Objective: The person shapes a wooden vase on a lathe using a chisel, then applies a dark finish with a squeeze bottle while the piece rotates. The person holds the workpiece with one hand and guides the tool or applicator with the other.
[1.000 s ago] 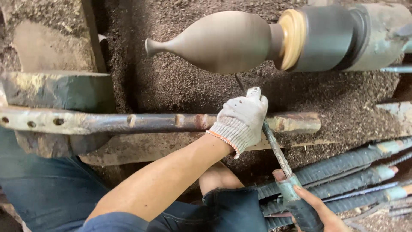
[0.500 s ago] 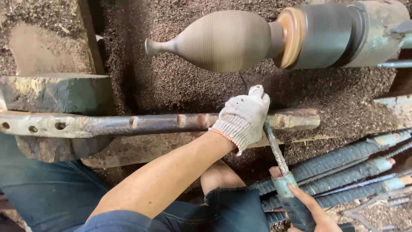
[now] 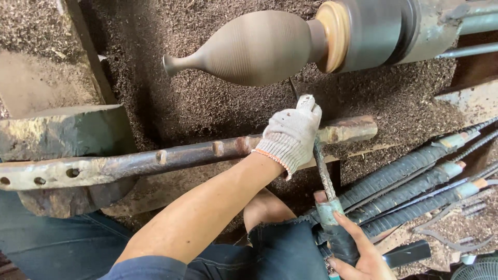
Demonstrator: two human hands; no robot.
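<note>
Gripping the turning chisel (image 3: pixel 322 173) against the metal tool rest (image 3: pixel 171 155), the gloved left hand (image 3: pixel 290 134) is closing around both. The bare right hand (image 3: pixel 358 249) is clamping the taped handle (image 3: pixel 337 233) below. The tip is meeting the vase-shaped workpiece (image 3: pixel 254 47) from underneath. Risk: a loosening grip could let the edge catch, kicking the tool off the rest into wood shavings (image 3: pixel 207 103).

Our hands and tool slid a little to the left

We moved our left hand in its white knit glove (image 3: pixel 290 136) along the rusty metal bar (image 3: pixel 171 158), and the long thin steel cutting tool (image 3: pixel 322 176) now stands more upright, its tip nearer the middle of the grey-brown vase-shaped wooden piece (image 3: pixel 254 47).
</note>
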